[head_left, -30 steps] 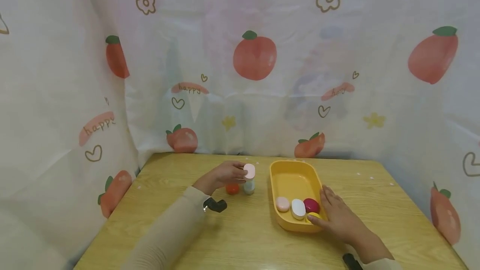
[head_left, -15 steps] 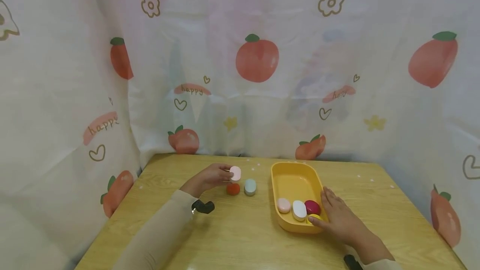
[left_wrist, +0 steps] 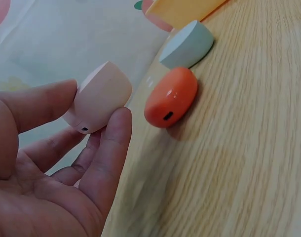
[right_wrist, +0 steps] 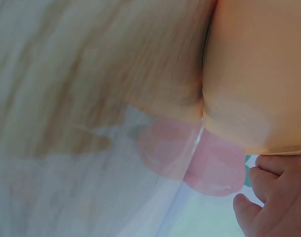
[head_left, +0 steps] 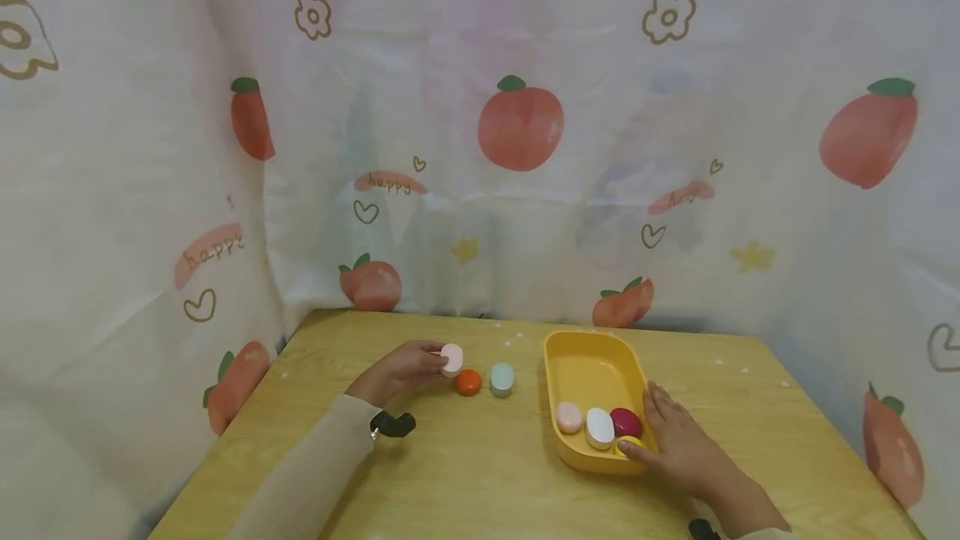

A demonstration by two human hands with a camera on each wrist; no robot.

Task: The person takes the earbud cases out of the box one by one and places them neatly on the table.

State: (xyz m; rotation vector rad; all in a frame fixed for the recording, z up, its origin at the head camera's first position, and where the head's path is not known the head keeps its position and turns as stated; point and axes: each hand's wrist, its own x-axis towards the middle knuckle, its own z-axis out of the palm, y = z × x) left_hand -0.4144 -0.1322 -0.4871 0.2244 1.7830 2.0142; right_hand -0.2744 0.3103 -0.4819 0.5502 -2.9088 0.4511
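Shifting left since a second ago, the person's left hand (head_left: 401,369) is now carrying a pale pink case (head_left: 452,360) beside an orange case (head_left: 468,382), no longer over by a mint case (head_left: 502,380). Past it, from where I'm standing, a white curtain (head_left: 420,90) printed with red fruit, hearts and flowers is hanging at the far, left and right sides. It is surrounding a wooden table (head_left: 480,482), and right of the middle a yellow tray (head_left: 596,369) is sitting with its long sides running near to far. The right hand (head_left: 686,444) is resting against the tray's right side, fingers lying fairly straight and thumb reaching over the edge; I can't tell how hard it is pressing. The left hand is making a narrow pinch, thumb and fingers holding the pale pink case up off the tabletop. Just to its right the orange case is lying, and the mint case is standing between that and the tray. At the tray's near end, a white case (head_left: 600,428), a magenta case (head_left: 626,422) and a light pink case (head_left: 568,417) are sitting close together, while a yellow case (head_left: 628,442) is partly hiding behind the right thumb.
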